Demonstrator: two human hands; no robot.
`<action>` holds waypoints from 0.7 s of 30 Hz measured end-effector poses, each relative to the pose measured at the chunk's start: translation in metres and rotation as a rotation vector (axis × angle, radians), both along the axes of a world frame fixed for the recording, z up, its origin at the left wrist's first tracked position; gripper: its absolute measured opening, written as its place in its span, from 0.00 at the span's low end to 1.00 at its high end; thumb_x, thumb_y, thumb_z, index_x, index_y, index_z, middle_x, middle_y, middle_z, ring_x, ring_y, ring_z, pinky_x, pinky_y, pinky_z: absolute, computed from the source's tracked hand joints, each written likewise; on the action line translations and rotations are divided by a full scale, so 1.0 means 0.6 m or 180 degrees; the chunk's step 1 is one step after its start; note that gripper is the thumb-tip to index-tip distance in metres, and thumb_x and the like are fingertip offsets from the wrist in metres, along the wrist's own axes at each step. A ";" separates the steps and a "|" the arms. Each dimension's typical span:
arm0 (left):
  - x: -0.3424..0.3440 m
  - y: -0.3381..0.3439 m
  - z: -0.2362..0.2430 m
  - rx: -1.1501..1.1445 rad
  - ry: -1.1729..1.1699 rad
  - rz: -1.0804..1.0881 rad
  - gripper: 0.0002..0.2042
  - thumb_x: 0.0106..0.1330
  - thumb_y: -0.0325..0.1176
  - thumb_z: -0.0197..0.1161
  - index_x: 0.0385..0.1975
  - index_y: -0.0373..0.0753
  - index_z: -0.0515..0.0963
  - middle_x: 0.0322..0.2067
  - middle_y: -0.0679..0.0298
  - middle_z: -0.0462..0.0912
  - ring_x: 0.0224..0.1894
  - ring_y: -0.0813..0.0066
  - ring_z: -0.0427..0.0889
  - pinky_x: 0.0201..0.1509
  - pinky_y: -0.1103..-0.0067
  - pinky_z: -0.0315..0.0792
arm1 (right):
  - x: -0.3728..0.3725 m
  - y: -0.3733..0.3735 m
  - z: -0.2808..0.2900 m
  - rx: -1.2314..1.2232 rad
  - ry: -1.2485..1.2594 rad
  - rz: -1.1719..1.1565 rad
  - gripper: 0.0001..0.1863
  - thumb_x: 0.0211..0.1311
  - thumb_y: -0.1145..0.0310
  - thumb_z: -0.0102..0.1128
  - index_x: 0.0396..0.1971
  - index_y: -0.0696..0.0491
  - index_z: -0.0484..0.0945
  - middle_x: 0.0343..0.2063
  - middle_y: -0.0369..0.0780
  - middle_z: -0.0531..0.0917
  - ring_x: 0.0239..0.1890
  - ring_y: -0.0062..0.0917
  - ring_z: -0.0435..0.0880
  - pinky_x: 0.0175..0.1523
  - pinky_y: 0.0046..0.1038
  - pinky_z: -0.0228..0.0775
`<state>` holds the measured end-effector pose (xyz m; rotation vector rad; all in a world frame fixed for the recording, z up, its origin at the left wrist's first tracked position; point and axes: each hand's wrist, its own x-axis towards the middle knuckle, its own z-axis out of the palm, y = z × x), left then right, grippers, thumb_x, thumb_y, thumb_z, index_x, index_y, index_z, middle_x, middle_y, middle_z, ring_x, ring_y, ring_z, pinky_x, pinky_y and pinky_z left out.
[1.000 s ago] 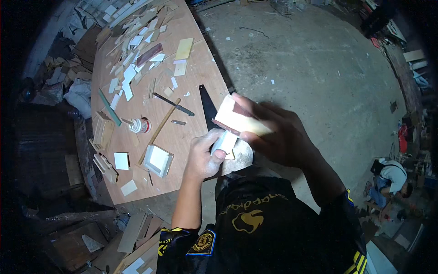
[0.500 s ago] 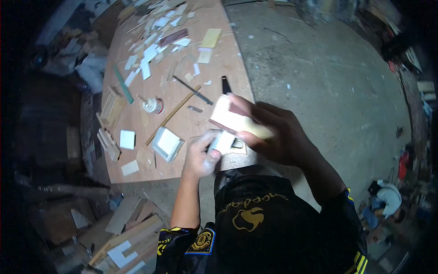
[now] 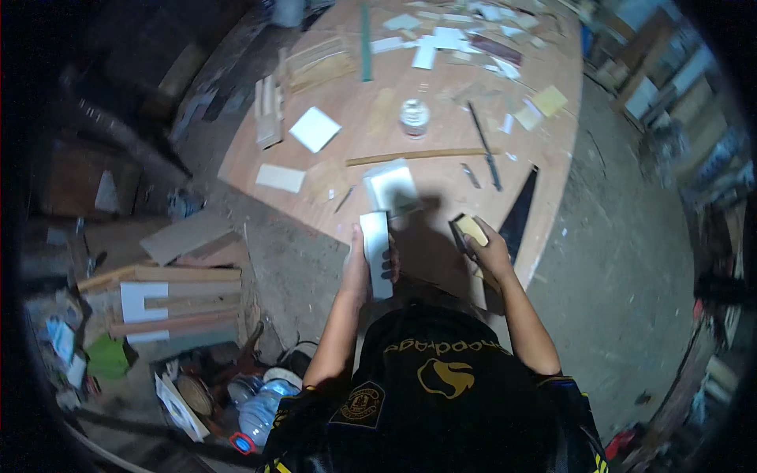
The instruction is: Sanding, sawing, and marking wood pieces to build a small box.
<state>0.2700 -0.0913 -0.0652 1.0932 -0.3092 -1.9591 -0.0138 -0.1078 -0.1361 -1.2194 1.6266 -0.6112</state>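
My left hand [image 3: 359,264] is wrapped round a white rectangular block [image 3: 376,240], held upright over the table's near edge. To its right, my right hand [image 3: 490,256] grips a sanding block [image 3: 471,229], a pale yellow piece with a dark sheet along its side. The two pieces are apart. Just beyond my left hand, a white box-like piece [image 3: 392,188] rests on the table. A handsaw [image 3: 523,214] with a dark blade lies beside my right hand, partly hidden by it.
On the wooden table [image 3: 315,217] lie a long wooden stick [image 3: 418,157], a dark metal bar [image 3: 484,146], a white tub [image 3: 414,118] and a white square piece [image 3: 315,129]. Scraps cover its far end. Boards [image 3: 189,299] and a plastic bottle [image 3: 264,410] are on the floor at left.
My hands have moved apart; the sanding block has come away from the white block to the right. The head view has turned, so the table sits differently in it.
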 end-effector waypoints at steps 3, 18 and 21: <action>0.058 -0.022 -0.007 -0.0194 0.0516 0.0358 0.33 0.68 0.69 0.35 0.38 0.42 0.72 0.19 0.65 0.73 0.17 0.73 0.74 0.19 0.77 0.70 | 0.027 -0.017 -0.134 -0.0345 0.0644 -0.0191 0.33 0.59 0.59 0.67 0.62 0.54 0.69 0.50 0.49 0.81 0.51 0.32 0.82 0.56 0.29 0.71; 0.196 -0.095 -0.054 -0.0294 0.0875 0.0099 0.33 0.68 0.68 0.41 0.39 0.36 0.71 0.20 0.65 0.70 0.19 0.76 0.72 0.23 0.78 0.72 | 0.078 -0.075 -0.156 -0.0689 0.2452 -0.1364 0.36 0.57 0.58 0.66 0.61 0.61 0.68 0.38 0.51 0.82 0.40 0.41 0.83 0.47 0.34 0.75; 0.168 -0.122 -0.068 -0.0256 0.0876 0.0174 0.33 0.67 0.68 0.42 0.36 0.37 0.73 0.21 0.66 0.71 0.22 0.76 0.74 0.25 0.78 0.72 | 0.097 -0.066 -0.113 -0.0990 0.1650 -0.1051 0.34 0.59 0.58 0.65 0.62 0.59 0.68 0.51 0.52 0.79 0.54 0.39 0.79 0.59 0.33 0.69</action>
